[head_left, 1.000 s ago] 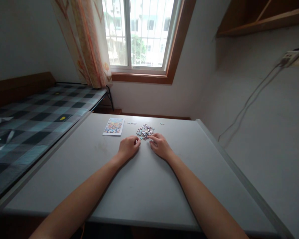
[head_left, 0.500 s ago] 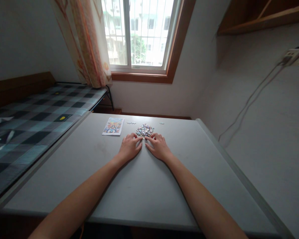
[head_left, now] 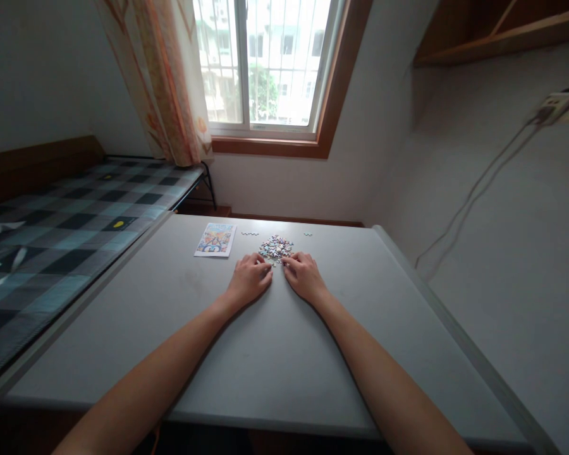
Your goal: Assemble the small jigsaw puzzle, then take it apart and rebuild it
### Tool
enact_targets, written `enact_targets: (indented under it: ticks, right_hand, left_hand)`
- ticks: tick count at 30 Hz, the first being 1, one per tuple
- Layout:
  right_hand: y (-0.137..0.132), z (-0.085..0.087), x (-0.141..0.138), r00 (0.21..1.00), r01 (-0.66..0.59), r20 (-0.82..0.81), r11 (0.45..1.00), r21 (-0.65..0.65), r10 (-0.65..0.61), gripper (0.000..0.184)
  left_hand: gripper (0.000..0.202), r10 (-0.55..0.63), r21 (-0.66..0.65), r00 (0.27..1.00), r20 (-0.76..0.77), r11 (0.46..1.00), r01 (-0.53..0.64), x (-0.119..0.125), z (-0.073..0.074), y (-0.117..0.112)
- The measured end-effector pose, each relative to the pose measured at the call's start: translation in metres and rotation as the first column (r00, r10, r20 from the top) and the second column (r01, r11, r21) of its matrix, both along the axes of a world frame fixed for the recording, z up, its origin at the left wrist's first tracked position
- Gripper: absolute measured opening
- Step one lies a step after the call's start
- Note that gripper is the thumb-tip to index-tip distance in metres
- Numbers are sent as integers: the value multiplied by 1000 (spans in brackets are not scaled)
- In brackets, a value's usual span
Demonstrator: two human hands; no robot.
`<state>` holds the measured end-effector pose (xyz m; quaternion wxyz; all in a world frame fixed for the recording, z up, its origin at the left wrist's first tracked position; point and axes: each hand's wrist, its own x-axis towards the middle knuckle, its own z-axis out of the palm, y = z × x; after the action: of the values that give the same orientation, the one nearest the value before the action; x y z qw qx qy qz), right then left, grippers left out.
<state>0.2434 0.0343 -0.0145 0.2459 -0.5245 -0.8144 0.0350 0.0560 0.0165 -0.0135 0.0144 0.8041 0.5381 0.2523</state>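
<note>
A heap of small multicoloured jigsaw puzzle pieces (head_left: 275, 246) lies on the grey-white table (head_left: 270, 354), just beyond my hands. My left hand (head_left: 250, 278) rests at the heap's near left side, thumb and forefinger closed together; what is between them, if anything, is too small to make out. A loose puzzle piece (head_left: 274, 265) lies by its fingertips. At the near right edge of the heap, my right hand (head_left: 303, 276) has its fingers pinched on what looks like a puzzle piece, mostly hidden by the fingertips.
Left of the heap lies a printed picture sheet (head_left: 215, 240). Behind are a short joined row of pieces (head_left: 250, 234) and a smaller joined group (head_left: 308, 234). A checked bed (head_left: 76, 234) borders the table's left; a cable (head_left: 469, 199) hangs along the right wall.
My right hand has shifted slightly right, away from my left hand, and the gap between the fingertips has widened. My left hand has barely moved; its thumb and forefinger have come closer together.
</note>
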Motion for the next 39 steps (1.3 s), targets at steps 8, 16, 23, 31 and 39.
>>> enact_targets:
  ticks: [8,16,23,31,39]
  right_hand:
    - [3,-4,2,995,72,-74,997,-12,-73,16]
    - [4,-5,3,981,166,-97,986,-10,-166,14]
    - [5,-5,2,973,207,-94,977,-48,-210,13]
    - [6,-6,1,965,228,-119,971,-68,-235,13]
    - [11,0,15,950,266,-117,946,-185,-290,12]
  left_hand:
    - [47,-29,-31,996,-86,999,26,2,-1,-2]
    - [36,-13,-29,999,-37,1000,12,2,-1,-1]
    - [44,69,-16,996,-51,997,-69,0,-6,2]
    - [82,149,-62,979,-140,985,-159,8,-18,18]
    - [94,114,-128,977,-182,982,-138,18,-12,41]
